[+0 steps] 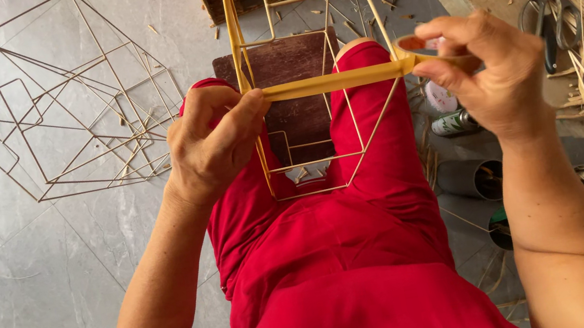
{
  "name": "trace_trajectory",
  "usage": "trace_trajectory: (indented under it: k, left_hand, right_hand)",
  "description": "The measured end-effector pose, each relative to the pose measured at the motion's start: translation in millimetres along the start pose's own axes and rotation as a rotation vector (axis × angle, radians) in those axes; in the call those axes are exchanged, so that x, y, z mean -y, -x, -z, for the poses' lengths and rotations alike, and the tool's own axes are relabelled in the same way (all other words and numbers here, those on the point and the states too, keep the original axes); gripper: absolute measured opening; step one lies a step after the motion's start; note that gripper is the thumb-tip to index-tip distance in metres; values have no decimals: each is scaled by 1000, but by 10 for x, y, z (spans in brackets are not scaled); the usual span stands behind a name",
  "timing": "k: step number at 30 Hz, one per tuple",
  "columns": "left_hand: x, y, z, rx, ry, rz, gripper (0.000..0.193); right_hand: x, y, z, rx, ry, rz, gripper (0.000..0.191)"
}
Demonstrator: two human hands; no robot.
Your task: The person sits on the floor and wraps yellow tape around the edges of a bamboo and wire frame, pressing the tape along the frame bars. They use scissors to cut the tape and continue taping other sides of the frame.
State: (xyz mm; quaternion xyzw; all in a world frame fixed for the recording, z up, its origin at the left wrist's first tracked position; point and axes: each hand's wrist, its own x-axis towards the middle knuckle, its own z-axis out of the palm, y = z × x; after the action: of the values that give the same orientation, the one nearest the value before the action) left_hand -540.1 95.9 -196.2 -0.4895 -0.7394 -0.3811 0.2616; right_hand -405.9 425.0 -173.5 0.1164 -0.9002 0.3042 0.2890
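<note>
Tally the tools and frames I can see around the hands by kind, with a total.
Wire frame held over the lap, left hand pinching the tape onto it: 1
Tape roll in the right hand, strip pulled across: 1
Wire frames stacked on the floor, count unclear, taken as one pile: 1
Scissors: 1
Total: 4

Bare forearms; the person wears a red top and red trousers.
</note>
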Motion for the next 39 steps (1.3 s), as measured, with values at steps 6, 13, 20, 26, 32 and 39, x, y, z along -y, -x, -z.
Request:
trace_trajectory:
  k: [6, 13, 20, 26, 32, 39]
  left_hand:
    - [-173, -193, 117, -21, -139, 86, 26]
    - [-223, -465, 134, 128, -237, -97, 14]
    - [-268, -541, -131, 390, -123, -91, 25]
    - [-279, -546, -177, 319, -70, -58, 15]
    - [-429, -548, -106, 283, 90, 85, 20]
    - [-625, -535, -446, 321, -135, -40, 37]
  right_hand:
    - [171, -30, -162, 77, 74, 93, 28]
    - [341, -139, -138, 83, 53, 51, 26]
    - [410, -174, -283, 16, 181, 14, 10]
    - [392, -181, -391, -69, 134, 68, 11]
    - [383, -33, -528, -139, -37, 5, 11]
    - [296, 294, -725, -248, -54, -95, 39]
